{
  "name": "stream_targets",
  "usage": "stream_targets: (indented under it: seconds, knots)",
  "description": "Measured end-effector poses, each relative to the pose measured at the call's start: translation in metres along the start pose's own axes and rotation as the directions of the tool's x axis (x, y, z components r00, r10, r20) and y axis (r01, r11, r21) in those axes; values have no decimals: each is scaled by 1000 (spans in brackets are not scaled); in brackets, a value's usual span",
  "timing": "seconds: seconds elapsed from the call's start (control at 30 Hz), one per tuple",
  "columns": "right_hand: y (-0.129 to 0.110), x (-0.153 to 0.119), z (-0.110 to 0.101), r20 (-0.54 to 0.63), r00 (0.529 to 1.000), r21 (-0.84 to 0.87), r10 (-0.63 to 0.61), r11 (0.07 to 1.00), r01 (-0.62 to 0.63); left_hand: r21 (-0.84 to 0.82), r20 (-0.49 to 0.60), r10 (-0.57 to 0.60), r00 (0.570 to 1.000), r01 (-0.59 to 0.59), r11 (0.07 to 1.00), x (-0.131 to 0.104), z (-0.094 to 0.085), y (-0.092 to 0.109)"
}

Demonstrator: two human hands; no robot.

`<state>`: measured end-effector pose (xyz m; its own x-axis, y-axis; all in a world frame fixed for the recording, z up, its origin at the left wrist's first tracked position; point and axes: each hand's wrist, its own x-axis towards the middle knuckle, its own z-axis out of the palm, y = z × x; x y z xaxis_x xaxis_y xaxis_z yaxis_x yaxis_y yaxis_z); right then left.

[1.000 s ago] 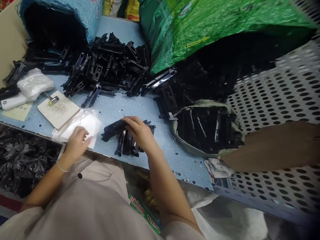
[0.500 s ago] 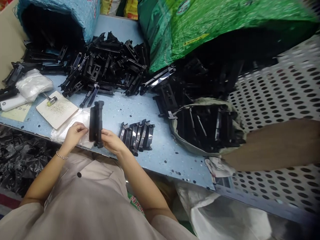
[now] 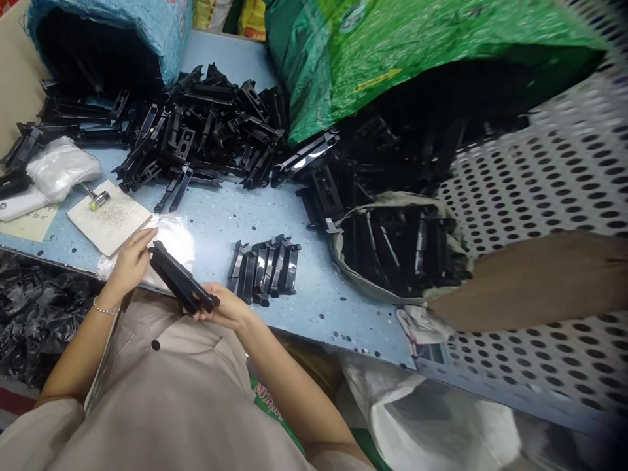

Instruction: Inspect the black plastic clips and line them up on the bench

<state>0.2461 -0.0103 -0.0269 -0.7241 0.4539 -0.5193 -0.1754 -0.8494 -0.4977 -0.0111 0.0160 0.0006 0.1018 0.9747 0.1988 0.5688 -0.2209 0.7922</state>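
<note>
Both my hands hold one long black plastic part [image 3: 180, 286] at the near edge of the blue table [image 3: 275, 216]. My left hand [image 3: 128, 263] grips its upper left end, over a clear plastic bag [image 3: 171, 237]. My right hand [image 3: 223, 306] grips its lower right end. The part lies tilted, from upper left down to lower right. Just right of my right hand, a neat row of several like black parts [image 3: 265, 268] lies on the table.
A big heap of black parts [image 3: 201, 131] spills from a blue sack [image 3: 108, 33] and a green sack [image 3: 392, 59]. An open grey bag of parts [image 3: 402, 252] sits right. A beige pad with a small hammer [image 3: 98, 199] lies left. Perforated white panel [image 3: 549, 176] at right.
One second ago my right hand rested on the row of parts and my left on the bag. Since then both hands took up one part, held it upright, then tilted it sideways.
</note>
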Motion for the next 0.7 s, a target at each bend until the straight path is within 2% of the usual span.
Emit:
stream_targets:
  seconds: [0.07, 0.13, 0.2, 0.27, 0.33, 0.4, 0.43, 0.47, 0.5, 0.53, 0.6, 0.63, 0.67, 0.7]
  knots:
    - [3, 12, -1, -38, 999, 42, 1, 999, 1, -23, 83, 98, 992, -96, 995, -10, -2, 14]
    - [2, 22, 4, -86, 995, 19, -58, 998, 60, -62, 234, 239, 942, -231, 971, -23, 2, 32]
    - [0, 28, 16, -140, 972, -117, -187, 978, 171, -88, 349, 323, 880, -312, 946, -36, 9, 49]
    - [-3, 28, 32, -154, 924, -350, -350, 894, 280, -53, 369, 324, 871, -328, 943, -47, 10, 61]
    - [-6, 20, 46, -48, 904, -552, -425, 765, 330, 20, 327, 283, 902, -306, 952, -59, -3, 68]
    - [-14, 5, 52, 86, 912, -689, -401, 637, 345, 90, 327, 207, 922, -248, 965, -74, -34, 68]
    - [-20, -5, 51, 107, 912, -759, -395, 561, 332, 132, 342, 145, 929, -201, 971, -83, -54, 63]
    - [-27, -16, 46, 75, 909, -842, -410, 461, 278, 185, 363, 63, 930, -138, 973, -92, -76, 55]
    - [-34, -27, 40, -14, 894, -926, -448, 344, 157, 254, 356, -33, 934, -63, 965, -100, -98, 42]
    - [-41, -38, 32, -141, 859, -974, -493, 223, -32, 331, 329, -134, 935, 19, 943, -107, -119, 26]
    - [-52, -55, 15, -391, 738, -891, -550, 25, -454, 486, 246, -343, 906, 191, 853, -117, -150, -16]
    - [-55, -61, 7, -479, 681, -798, -554, -49, -601, 563, 177, -443, 879, 279, 778, -119, -161, -37]
    - [-56, -65, 1, -534, 643, -718, -549, -107, -688, 611, 89, -516, 852, 363, 704, -118, -167, -57]
    - [-55, -67, -4, -556, 628, -670, -544, -154, -726, 635, 3, -562, 827, 432, 640, -116, -169, -72]
